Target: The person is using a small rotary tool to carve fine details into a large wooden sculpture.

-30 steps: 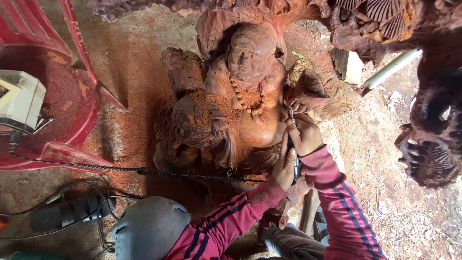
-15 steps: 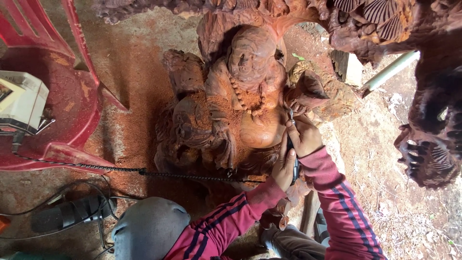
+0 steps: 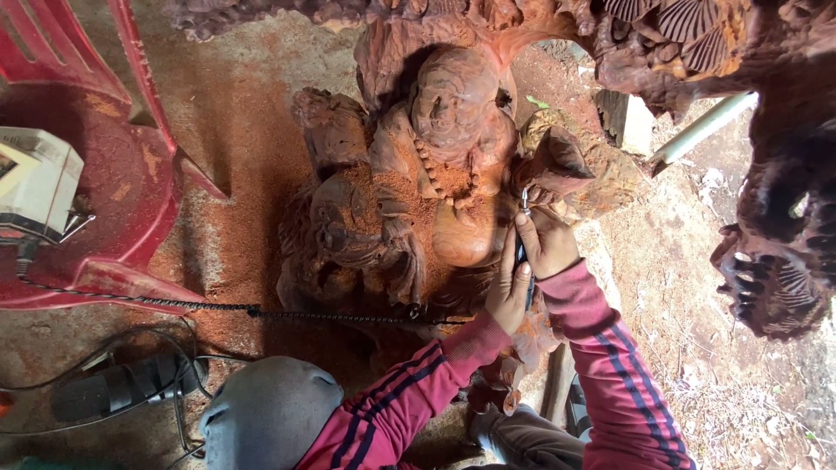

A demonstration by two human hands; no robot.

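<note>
While we scan from the left edge, we first meet one red plastic chair (image 3: 104, 174) carrying one pale boxy device (image 3: 35, 183), then one dark handheld power tool (image 3: 122, 387) lying on the dusty ground among its cables, and one twisted cord (image 3: 261, 311) running toward the centre. Next comes the one large reddish-brown carved wooden figure (image 3: 418, 200), coated in sawdust, standing mid-frame. Just right of its rounded belly our left hand (image 3: 508, 292) has its fingers pressed together around the shaft of a slim metal-tipped carving tool (image 3: 524, 228), while our right hand (image 3: 549, 244) pinches the same tool higher up, near its tip. That tip seems to touch the carving beside the figure's arm, though the view is too small to be certain. We judge this detailing goes best with both hands braced against the wood and light, short passes. Farther right stand one white pipe (image 3: 701, 130) and one dark clawed carving (image 3: 771, 278).
</note>
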